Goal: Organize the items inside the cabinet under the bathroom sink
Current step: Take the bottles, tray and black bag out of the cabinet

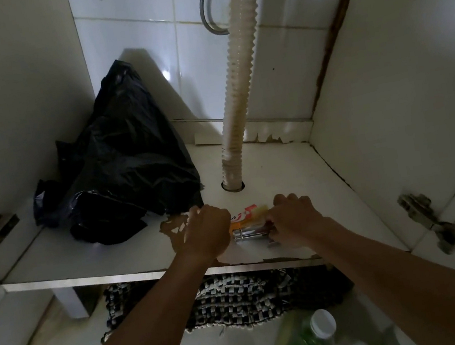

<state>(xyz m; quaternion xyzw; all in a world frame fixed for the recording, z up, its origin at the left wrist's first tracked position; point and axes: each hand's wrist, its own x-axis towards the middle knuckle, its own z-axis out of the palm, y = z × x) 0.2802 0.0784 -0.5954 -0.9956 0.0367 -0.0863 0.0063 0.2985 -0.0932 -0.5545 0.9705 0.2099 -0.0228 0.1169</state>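
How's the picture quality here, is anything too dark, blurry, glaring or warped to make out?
Head view: dim overall; a bright glare spot on the back wall tiles; the black plastic bag loses its folds in shadow; the green bottle at the bottom edge is blurred; cabinet walls bow from wide-angle distortion; both hands and the orange packet stay readable.

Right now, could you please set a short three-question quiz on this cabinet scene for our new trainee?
1. True or false: the black plastic bag lies on the right side of the cabinet shelf.
2. Which passes through the shelf hole? A) corrugated drain hose B) grey pipe C) cable
3. Fill in: the left hand and right hand handle an orange-and-white tube and a shiny ____ part.

Key: 1 false; 2 A; 3 metal.
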